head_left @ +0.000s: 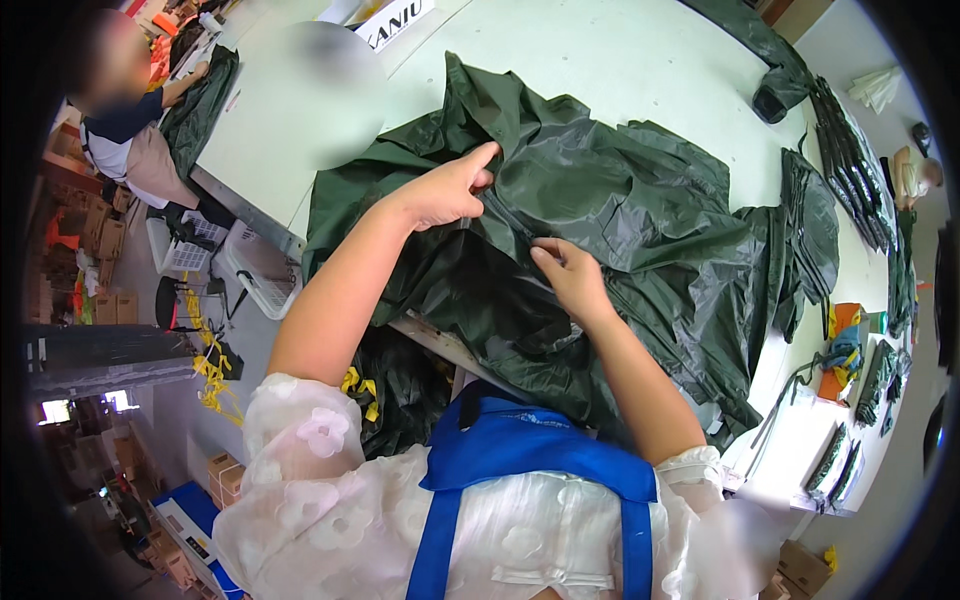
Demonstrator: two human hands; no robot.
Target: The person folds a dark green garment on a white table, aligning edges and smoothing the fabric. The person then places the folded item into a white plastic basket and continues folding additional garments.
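Note:
A dark green, shiny raincoat (630, 190) lies crumpled across the pale table in front of me, its near part hanging over the table's edge. My left hand (450, 192) is at the coat's upper middle, thumb and fingers closed on a fold along an edge strip. Lower and to the right, my right hand (572, 280) pinches the same edge between thumb and forefinger. The cloth between both hands is drawn into a slanting line. Small details of the edge under my fingertips cannot be made out.
Folded dark green garments (808, 230) lie in piles at the table's right side. A white box (395, 22) stands at the far edge. At the far left a person (135, 135) handles dark green cloth. White plastic baskets (262, 275) and yellow straps (210, 365) are on the left.

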